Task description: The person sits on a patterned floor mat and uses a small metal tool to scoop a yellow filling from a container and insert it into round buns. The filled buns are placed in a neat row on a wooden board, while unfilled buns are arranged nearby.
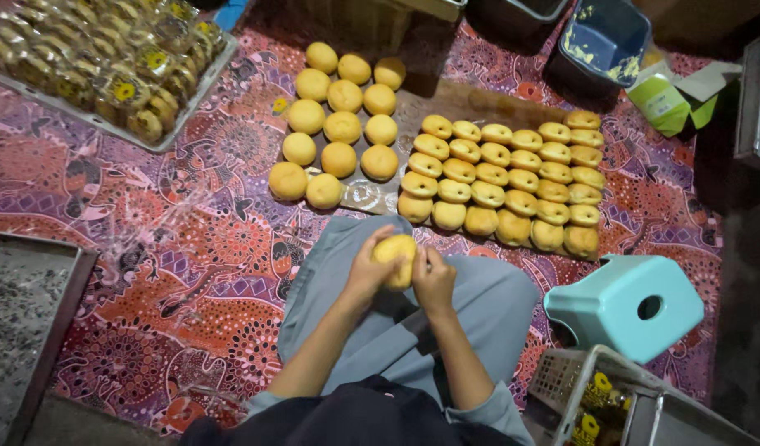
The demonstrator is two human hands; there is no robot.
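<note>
Yellow bun clasped between left hand and right hand, both closed round it

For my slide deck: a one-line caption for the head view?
Both hands, left and right, hold a yellow bun above rows of buns.

One round yellow pastry, smooth and domed, sat upright between both hands above the person's lap, over the grey-clad knees. Left hand cupped its left side, right hand pressed against its right edge. Its top face was visible; the lower part was hidden by fingers.
</note>
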